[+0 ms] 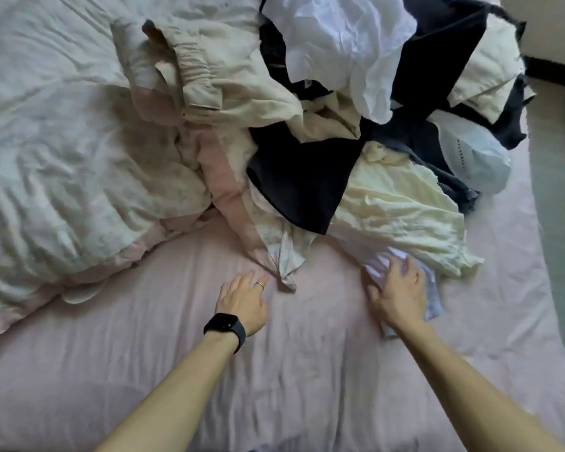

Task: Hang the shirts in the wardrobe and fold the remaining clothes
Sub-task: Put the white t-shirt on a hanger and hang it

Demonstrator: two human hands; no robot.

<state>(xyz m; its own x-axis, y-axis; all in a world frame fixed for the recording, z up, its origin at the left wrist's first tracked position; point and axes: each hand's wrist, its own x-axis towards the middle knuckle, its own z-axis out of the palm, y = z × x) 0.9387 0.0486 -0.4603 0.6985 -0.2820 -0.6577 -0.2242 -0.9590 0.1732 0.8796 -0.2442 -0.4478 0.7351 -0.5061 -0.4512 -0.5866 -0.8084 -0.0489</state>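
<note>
Pink bedsheet (177, 370), laundry heap (356, 158); left hand (242, 301) flat, empty; right hand (400, 295) grip splayed on lilac garment (433, 303), probably to drag it free.

Pink-sheeted bed (144, 370), rumpled duvet (62, 158), clothes pile (356, 141)

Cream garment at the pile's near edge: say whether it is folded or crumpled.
Crumpled, not folded: the cream garment lies rumpled with uneven creases, a dark garment overlapping its left side.

Soft, even daylight, faint shadows in the fabric folds, slight overall blur, wide-angle bending at the edges
</note>
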